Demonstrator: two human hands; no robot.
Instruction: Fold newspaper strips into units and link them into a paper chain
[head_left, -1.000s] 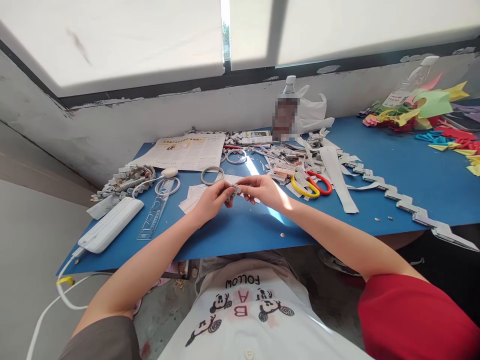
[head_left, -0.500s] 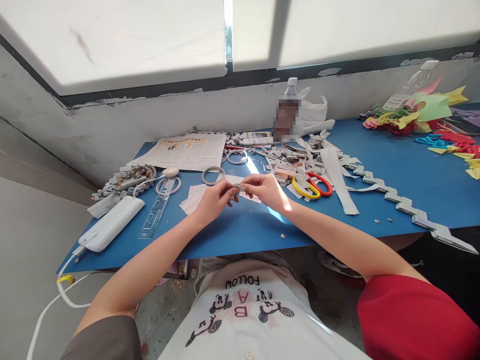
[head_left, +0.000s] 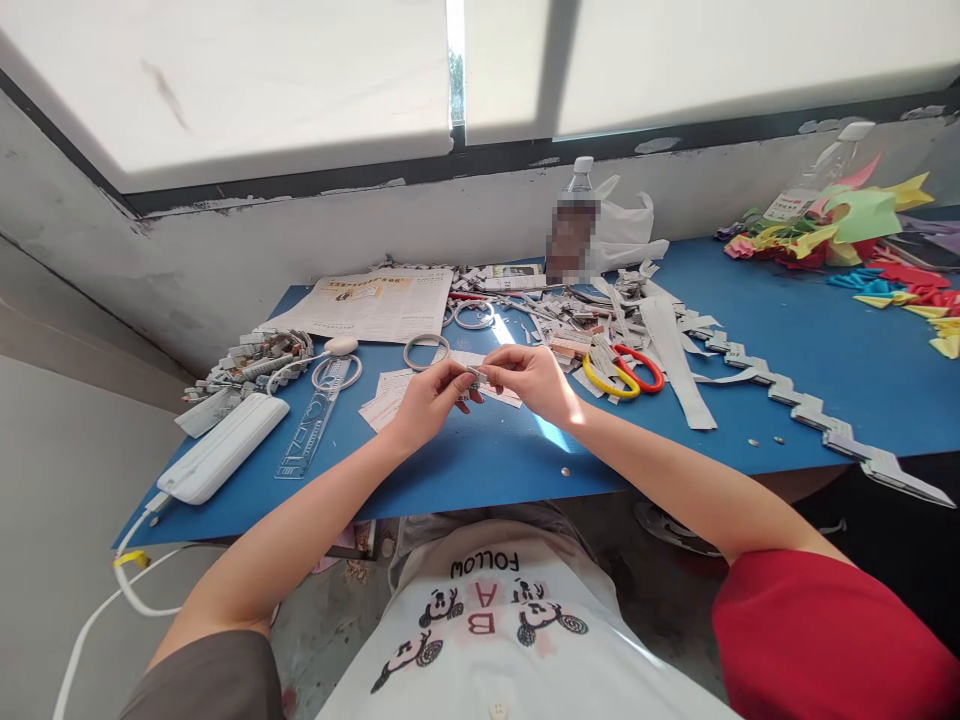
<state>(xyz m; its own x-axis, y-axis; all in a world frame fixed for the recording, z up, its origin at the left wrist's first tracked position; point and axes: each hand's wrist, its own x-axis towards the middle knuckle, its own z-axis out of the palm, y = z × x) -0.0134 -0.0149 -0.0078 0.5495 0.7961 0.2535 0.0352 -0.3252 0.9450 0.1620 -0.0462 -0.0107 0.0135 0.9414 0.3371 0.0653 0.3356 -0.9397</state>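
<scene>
My left hand [head_left: 435, 397] and my right hand [head_left: 531, 380] meet over the near middle of the blue table. Both pinch one small folded piece of newspaper [head_left: 474, 374] between thumb and fingertips; much of it is hidden by the fingers. Printed paper pieces [head_left: 386, 395] lie on the table just beyond and left of my hands. Behind my left hand rests a pale ring [head_left: 426, 351]. To the right of my right hand are scissors [head_left: 634, 372] with one yellow and one red handle, on a heap of newspaper strips [head_left: 574, 325].
A newspaper sheet [head_left: 367, 305], a clear ruler [head_left: 311, 425] and a white power bank-like box [head_left: 223, 447] lie left. A bottle [head_left: 574, 225] stands by the wall. A folded paper chain [head_left: 810, 405] stretches right, below colourful paper flowers [head_left: 832, 230].
The small paper piece has turned slightly between my fingertips, now looking thinner. Both hands stay in nearly the same place.
</scene>
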